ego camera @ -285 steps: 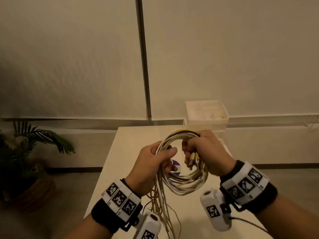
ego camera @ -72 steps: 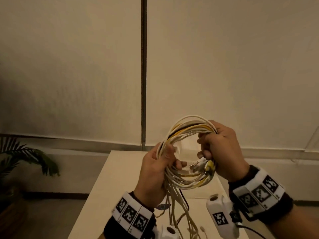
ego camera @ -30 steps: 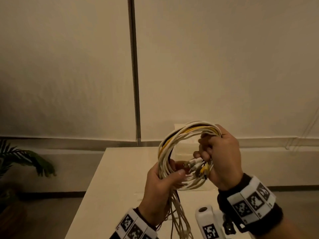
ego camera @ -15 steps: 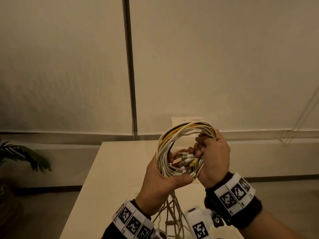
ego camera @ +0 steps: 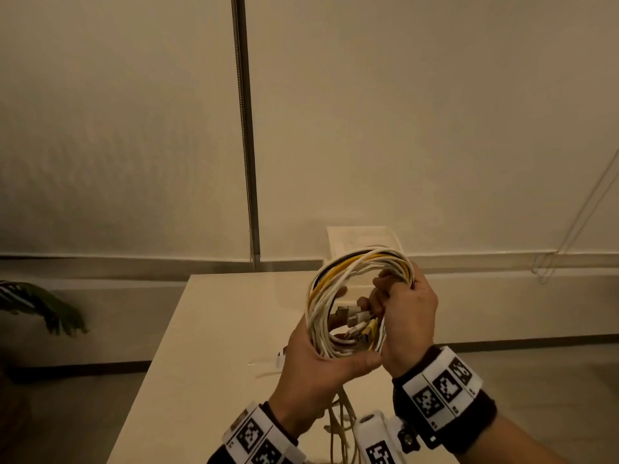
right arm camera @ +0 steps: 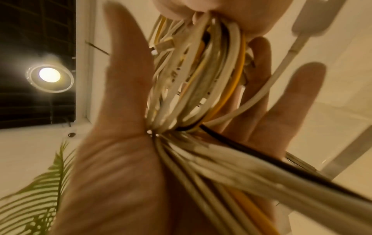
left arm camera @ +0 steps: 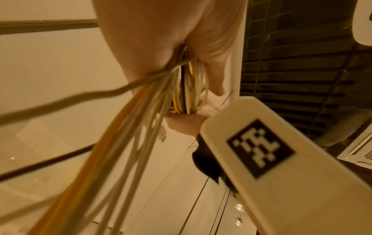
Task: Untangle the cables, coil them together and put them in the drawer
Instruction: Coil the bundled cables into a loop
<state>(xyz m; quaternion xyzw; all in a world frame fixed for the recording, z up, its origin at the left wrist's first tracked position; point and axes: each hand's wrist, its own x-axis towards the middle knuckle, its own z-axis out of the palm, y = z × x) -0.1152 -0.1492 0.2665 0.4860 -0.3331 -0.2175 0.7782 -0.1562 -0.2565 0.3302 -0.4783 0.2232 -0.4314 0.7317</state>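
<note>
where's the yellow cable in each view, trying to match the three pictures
Head: the yellow cable arcs over the top left of the coil, above the left hand and beside the right hand.
Left wrist: centre, hanging in a strand from under the palm toward the lower left.
Right wrist: upper centre right, curving along the coil's right edge.
Shared landmark: the black cable beside it.

The scene was dimly lit in a warm yellow cast. A round ceiling lamp [right arm camera: 49, 74] was seen glaring in the right wrist view. Motion blur was seen on the cables [right arm camera: 231, 174] and palm there. Straight lines were bent near the edges of both wrist views.
</note>
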